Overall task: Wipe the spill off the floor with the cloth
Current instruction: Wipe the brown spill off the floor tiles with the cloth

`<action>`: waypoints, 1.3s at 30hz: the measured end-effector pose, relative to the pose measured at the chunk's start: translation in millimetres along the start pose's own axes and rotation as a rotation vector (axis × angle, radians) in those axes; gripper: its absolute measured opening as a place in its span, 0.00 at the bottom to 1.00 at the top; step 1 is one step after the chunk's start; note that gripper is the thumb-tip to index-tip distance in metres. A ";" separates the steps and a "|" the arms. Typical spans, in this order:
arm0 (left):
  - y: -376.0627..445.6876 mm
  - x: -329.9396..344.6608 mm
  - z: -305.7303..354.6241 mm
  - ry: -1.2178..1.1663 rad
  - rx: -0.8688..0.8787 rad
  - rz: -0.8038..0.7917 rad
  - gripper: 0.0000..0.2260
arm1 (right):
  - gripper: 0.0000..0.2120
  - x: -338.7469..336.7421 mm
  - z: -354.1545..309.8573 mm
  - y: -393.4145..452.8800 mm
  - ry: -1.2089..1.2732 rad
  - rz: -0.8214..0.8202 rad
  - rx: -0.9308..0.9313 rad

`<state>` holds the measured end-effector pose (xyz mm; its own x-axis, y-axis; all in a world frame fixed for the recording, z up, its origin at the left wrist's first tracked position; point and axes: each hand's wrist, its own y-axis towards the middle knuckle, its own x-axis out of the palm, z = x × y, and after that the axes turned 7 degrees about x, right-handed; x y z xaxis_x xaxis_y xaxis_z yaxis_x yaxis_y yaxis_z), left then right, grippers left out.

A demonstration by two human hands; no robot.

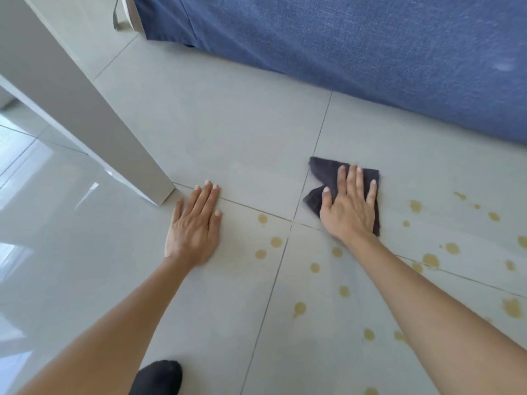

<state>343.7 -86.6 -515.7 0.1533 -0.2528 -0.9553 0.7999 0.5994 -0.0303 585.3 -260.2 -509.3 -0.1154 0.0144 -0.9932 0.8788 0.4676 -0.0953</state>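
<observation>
Fingers spread, the right hand [349, 206] pressed flat on the dark cloth [322, 178]; the left hand [194, 226] lay open-palmed on the tiled floor [228, 132] beside yellowish spill drops [276, 242].

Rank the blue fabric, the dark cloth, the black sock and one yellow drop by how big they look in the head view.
1. blue fabric, by far.
2. dark cloth and black sock: similar; the sock is cut off and nearer the camera, so unranked.
3. yellow drop, smallest.
</observation>
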 end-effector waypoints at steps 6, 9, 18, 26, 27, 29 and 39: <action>4.4 0.8 2.9 -0.029 -0.006 0.026 0.23 | 0.30 -0.6 -47.8 21.2 0.127 -0.028 0.119; 4.3 0.5 2.0 -0.035 -0.006 0.024 0.23 | 0.29 3.2 -85.3 4.8 0.117 -0.042 -0.018; 3.9 -2.2 3.1 -0.025 -0.001 0.011 0.23 | 0.30 18.5 -120.1 -88.7 0.125 -0.054 -0.308; 2.2 -4.0 5.9 0.005 0.001 -0.022 0.23 | 0.29 17.0 -63.0 -159.5 0.077 -0.103 -0.451; 1.0 -4.0 8.4 -0.006 -0.011 -0.030 0.23 | 0.29 15.8 -51.0 -166.4 0.064 -0.110 -0.451; -7.6 -2.6 17.3 -0.032 -0.059 -0.040 0.24 | 0.29 14.7 -23.5 -175.5 0.054 -0.114 -0.426; -102.2 23.7 66.7 0.015 -0.018 -0.052 0.26 | 0.29 13.7 -9.2 -147.7 0.196 -0.039 0.222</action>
<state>304.3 -204.5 -515.6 0.1026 -0.2724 -0.9567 0.7958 0.5995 -0.0853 449.6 -320.9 -508.2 -0.2194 0.1802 -0.9588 0.9492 0.2668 -0.1671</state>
